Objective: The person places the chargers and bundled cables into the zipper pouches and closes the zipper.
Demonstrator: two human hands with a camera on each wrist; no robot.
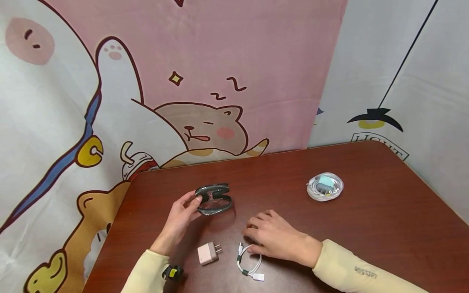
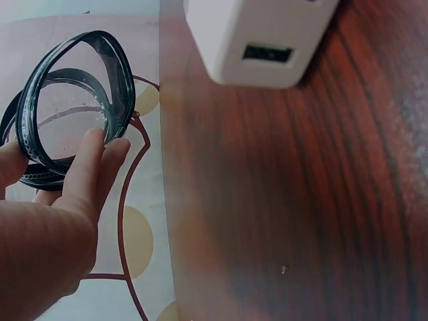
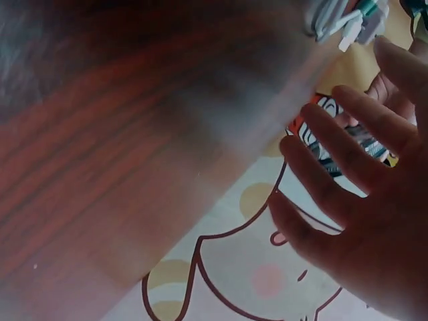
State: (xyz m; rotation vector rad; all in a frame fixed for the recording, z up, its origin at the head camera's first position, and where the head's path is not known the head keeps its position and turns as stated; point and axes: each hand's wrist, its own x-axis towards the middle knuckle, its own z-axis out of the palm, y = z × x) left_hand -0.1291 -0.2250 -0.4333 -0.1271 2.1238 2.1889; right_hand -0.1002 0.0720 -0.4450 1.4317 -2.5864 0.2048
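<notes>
My left hand (image 1: 179,217) grips a small round zip case (image 1: 217,211) with black rims and clear sides, held above the table with its two halves parted. In the left wrist view, thumb and fingers pinch the edge of the case (image 2: 28,127). My right hand (image 1: 272,236) is relaxed beside a coiled white USB cable (image 1: 250,272), thumb near the loop; whether they touch I cannot tell. From the right wrist, its fingers look spread and hold nothing. A white plug charger (image 1: 207,253) lies left of the cable, its USB port visible in the left wrist view.
Toward the right of the brown table (image 1: 384,203) lies a clear round case (image 1: 325,187) with a coiled white cable and a pale blue and grey item inside. A cartoon-printed cloth (image 1: 256,61) hangs directly behind the table's back edge.
</notes>
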